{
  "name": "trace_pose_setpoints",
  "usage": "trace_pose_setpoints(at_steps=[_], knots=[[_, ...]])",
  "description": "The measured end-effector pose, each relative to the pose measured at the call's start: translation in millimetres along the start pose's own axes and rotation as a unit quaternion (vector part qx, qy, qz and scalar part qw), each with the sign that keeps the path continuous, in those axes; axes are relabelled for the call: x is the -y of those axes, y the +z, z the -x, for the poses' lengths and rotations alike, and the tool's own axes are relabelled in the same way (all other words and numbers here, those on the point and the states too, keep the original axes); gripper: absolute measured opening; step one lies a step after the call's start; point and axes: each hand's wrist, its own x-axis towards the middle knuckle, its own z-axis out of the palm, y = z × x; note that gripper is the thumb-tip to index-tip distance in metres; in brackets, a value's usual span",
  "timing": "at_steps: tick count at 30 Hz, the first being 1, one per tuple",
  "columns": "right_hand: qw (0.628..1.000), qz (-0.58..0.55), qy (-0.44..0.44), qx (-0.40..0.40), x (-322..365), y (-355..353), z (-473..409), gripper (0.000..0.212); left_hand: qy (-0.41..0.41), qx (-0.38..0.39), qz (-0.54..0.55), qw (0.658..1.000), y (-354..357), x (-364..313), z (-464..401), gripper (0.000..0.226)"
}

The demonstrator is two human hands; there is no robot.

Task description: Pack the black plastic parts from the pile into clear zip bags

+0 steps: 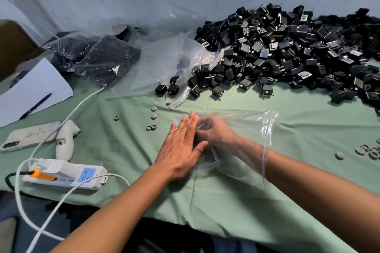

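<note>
A clear zip bag (236, 139) lies on the green worktop (246, 201) sleeved over the right hand (218, 133), whose fingers blur inside beyond telling, the left hand (181, 148) pressing flat, fingers straight, on its 9 o'clock edge, black parts pile (287, 51) at 1 o'clock.

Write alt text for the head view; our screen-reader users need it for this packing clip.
A person's right hand is pushed inside an empty clear zip bag lying on a green cloth, while the left hand presses flat on the bag's edge. A large pile of black plastic parts lies behind, with filled bags at left.
</note>
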Motion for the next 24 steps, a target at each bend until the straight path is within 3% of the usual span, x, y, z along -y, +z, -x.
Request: trace_pose_setpoints(at_steps=[6,10,15,19,21,24], knots=[[0.994,0.103,0.030,-0.011,-0.7,2.0,-10.2,0.023,0.005,-0.020,0.009,1.000,-0.3,1.7,0.4,0.080],[0.998,-0.009,0.067,-0.003,-0.7,4.3,-10.4,0.034,0.030,-0.023,0.003,0.999,1.6,2.2,0.4,0.082],[0.999,0.049,0.009,0.020,-2.7,-8.4,-6.0,0.019,0.060,-0.036,0.031,0.997,4.8,7.9,-0.3,0.082],[0.991,0.116,0.000,0.068,1.1,-11.0,-7.2,0.023,0.076,-0.042,0.064,0.994,1.3,8.1,0.3,0.080],[0.992,0.084,0.030,0.084,1.6,-12.5,-6.9,0.028,0.043,-0.070,0.166,0.983,-5.0,5.8,1.2,0.076],[0.992,0.005,0.078,0.099,1.2,-17.5,-5.1,0.028,-0.090,-0.206,0.304,0.926,-15.8,14.4,3.7,0.063]])
